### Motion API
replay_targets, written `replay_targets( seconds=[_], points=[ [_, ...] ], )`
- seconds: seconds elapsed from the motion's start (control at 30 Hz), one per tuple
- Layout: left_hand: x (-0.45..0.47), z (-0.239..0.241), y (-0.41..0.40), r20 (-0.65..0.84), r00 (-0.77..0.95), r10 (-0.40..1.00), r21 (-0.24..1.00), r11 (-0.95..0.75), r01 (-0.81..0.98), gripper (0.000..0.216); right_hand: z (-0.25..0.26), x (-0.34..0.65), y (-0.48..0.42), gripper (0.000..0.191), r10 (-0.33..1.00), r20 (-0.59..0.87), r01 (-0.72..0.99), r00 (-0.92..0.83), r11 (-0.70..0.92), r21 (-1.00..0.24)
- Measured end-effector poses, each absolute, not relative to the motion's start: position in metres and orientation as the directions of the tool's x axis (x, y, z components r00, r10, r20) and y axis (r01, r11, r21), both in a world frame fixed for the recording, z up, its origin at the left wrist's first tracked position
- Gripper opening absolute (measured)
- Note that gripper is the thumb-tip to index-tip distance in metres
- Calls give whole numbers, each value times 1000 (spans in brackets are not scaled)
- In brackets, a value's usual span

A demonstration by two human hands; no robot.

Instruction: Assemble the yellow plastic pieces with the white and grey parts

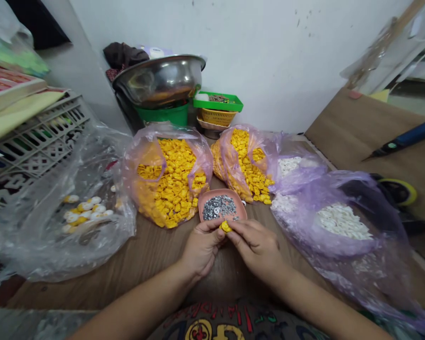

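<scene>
My left hand [201,246] and my right hand [257,245] meet at the table's middle, fingers pinched together on one small yellow plastic piece [225,227]. Just beyond the fingertips sits a pink tray [238,199] holding several tiny grey metal parts [218,207]. Behind it stand two open purple-tinted bags of yellow pieces [170,182] [248,165]. To the right lies a purple bag of white pieces [342,221]. At the left, a clear bag [56,212] holds several joined white-and-yellow pieces [85,212].
A steel bowl [161,80] rests on a green bucket at the back wall, beside a green tray [217,101] stacked on small baskets. A white plastic crate [38,137] with books stands at the left. A cardboard sheet [368,127] and a blue tool [407,139] lie at the right.
</scene>
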State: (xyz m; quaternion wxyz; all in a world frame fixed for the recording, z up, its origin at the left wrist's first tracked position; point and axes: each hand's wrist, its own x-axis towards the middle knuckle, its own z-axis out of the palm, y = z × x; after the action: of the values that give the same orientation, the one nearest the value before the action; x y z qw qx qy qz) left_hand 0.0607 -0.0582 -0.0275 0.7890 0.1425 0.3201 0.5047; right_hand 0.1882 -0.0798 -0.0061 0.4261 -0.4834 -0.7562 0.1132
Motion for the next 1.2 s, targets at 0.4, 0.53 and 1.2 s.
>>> replay_targets(
  seconds=[0.4, 0.53, 1.2],
  points=[
    [61, -31, -59, -389, 204, 898, 629, 421, -653, 33, -3, 190, -76, 21, 833, 511, 580, -209, 527, -621],
    [62, -32, -59, -385, 204, 900, 637, 419, -647, 32, -2, 191, -77, 21, 836, 503, 592, -220, 525, -612],
    [58, -30, -58, -433, 217, 875, 632, 467, -619, 47, -10, 197, -73, 22, 732, 568, 600, -377, 660, -452]
  ],
)
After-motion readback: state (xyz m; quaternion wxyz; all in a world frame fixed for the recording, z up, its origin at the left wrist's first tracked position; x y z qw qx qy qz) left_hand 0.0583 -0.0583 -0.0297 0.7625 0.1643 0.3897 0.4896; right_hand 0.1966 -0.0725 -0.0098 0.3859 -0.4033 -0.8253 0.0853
